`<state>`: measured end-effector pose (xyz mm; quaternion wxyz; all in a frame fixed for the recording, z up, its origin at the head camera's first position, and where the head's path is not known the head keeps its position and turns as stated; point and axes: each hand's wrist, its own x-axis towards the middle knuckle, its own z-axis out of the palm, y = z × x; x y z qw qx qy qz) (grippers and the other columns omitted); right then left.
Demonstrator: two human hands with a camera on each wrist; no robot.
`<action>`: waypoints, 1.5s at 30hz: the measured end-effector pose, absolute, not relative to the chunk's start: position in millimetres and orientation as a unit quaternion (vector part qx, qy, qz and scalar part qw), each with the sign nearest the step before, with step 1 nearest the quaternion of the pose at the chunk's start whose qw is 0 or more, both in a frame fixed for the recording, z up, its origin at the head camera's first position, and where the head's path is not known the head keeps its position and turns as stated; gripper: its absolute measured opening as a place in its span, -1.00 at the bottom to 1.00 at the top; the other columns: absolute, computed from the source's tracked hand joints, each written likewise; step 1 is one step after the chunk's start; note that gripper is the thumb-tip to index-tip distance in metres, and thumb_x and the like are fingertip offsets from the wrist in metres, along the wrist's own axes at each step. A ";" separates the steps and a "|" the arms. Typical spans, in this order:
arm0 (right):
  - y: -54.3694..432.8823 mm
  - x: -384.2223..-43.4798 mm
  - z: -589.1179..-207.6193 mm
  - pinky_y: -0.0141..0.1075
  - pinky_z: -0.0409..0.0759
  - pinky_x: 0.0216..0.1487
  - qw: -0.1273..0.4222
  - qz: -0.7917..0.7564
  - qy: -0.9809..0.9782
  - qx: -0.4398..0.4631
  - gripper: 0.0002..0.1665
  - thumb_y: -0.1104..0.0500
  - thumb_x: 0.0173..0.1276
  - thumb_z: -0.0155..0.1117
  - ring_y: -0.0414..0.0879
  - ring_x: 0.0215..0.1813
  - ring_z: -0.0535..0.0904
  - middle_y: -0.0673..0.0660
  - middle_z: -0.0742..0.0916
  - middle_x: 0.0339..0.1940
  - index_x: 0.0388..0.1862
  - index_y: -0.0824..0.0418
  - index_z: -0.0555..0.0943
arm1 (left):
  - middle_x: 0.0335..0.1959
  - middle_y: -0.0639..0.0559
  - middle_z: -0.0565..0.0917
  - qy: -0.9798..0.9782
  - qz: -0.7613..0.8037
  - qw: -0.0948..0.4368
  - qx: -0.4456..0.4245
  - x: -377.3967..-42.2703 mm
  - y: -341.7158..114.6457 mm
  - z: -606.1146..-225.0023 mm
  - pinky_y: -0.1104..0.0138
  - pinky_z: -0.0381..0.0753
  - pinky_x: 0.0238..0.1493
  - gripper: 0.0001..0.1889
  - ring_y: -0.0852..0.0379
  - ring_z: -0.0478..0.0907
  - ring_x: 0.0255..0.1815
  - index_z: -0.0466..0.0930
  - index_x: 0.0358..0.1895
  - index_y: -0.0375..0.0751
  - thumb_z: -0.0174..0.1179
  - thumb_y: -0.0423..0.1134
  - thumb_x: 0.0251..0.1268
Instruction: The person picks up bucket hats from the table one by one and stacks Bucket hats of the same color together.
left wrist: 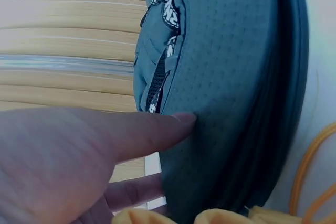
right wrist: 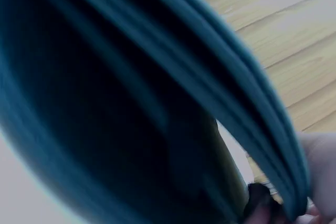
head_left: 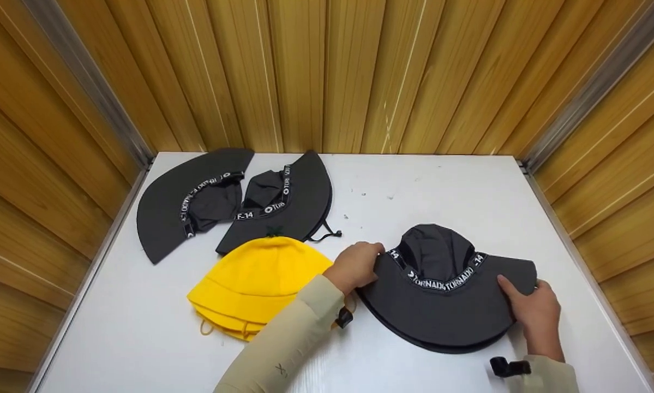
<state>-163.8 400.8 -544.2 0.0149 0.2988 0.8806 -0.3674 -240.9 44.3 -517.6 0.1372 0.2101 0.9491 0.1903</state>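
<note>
A dark grey sun hat point(head_left: 436, 319) with a white-lettered TORNADO band lies at the right of the white table, its crown away from me. More than one brim layer shows along its near edge, and the right wrist view looks into these layered brims point(right wrist: 247, 103). My left hand point(head_left: 355, 266) pinches the hat's left side, thumb point(left wrist: 157, 132) on top of the brim and fingers behind it. At the right end of the brim, my right hand point(head_left: 537, 311) grips with the thumb on top and the fingers round the outer edge.
Yellow hats point(head_left: 267, 273) are stacked left of my left forearm, with thin cords at their edge. Behind them lie two more dark hats, one at far left point(head_left: 163, 207) and one nearer the middle point(head_left: 307, 202). Wood-patterned walls point(head_left: 348, 76) enclose the white table point(head_left: 441, 180).
</note>
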 end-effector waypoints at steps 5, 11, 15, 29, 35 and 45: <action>402.0 -167.0 -543.4 0.27 0.34 0.44 0.045 -0.306 0.908 0.284 0.27 -0.40 0.43 0.11 0.53 0.36 0.34 0.74 0.33 0.36 0.47 0.72 0.05 | -0.05 0.03 0.74 0.952 0.173 0.133 0.214 -240.3 47.7 -521.9 0.28 0.66 0.02 -0.57 0.11 0.62 -0.05 0.66 0.14 -0.02 0.47 -0.30 0.18; 401.6 -167.9 -541.9 0.30 0.39 0.36 0.047 -0.274 0.920 0.276 0.25 -0.37 0.44 0.09 0.54 0.25 0.37 0.79 0.32 0.27 0.41 0.79 0.08 | -0.06 0.02 0.73 0.952 0.171 0.130 0.217 -240.2 49.3 -522.6 0.26 0.67 -0.01 -0.59 0.09 0.62 -0.06 0.66 0.12 -0.02 0.47 -0.29 0.18; 396.8 -168.1 -535.9 0.38 0.35 0.32 0.053 -0.256 0.924 0.279 0.29 -0.41 0.43 0.08 0.63 0.32 0.19 0.80 0.16 0.34 0.47 0.73 0.00 | -0.04 0.02 0.73 0.954 0.164 0.128 0.216 -238.0 50.2 -520.9 0.26 0.68 0.01 -0.56 0.09 0.63 -0.04 0.65 0.15 -0.02 0.47 -0.29 0.18; 313.8 -148.7 -517.9 0.67 -0.02 0.32 0.029 -0.232 0.972 0.001 -0.05 -0.28 0.23 0.48 0.63 0.59 -0.15 0.43 -0.04 0.67 0.52 0.04 0.41 | -0.01 -0.03 0.70 0.952 0.176 0.122 0.217 -232.4 59.7 -519.5 0.26 0.67 0.03 -0.51 0.05 0.63 -0.04 0.63 0.22 -0.01 0.37 -0.41 0.21; 289.8 -141.1 -522.0 0.70 -0.09 0.32 0.104 -0.192 0.975 -0.030 0.10 -0.31 0.05 0.59 0.75 0.53 -0.17 0.47 -0.02 0.67 0.56 -0.09 0.39 | 0.00 -0.03 0.68 0.951 0.178 0.126 0.217 -233.6 61.6 -520.4 0.24 0.67 0.01 -0.51 0.05 0.62 -0.05 0.62 0.23 0.01 0.38 -0.38 0.21; 281.1 -149.1 -527.0 0.70 0.10 0.26 0.125 -0.159 0.978 -0.041 0.15 -0.33 -0.01 0.62 0.83 0.46 -0.06 0.55 0.12 0.62 0.54 0.01 0.42 | -0.05 -0.05 0.69 0.953 0.173 0.115 0.220 -231.9 56.4 -516.4 0.22 0.68 -0.02 -0.57 0.03 0.64 -0.06 0.64 0.16 -0.04 0.44 -0.30 0.20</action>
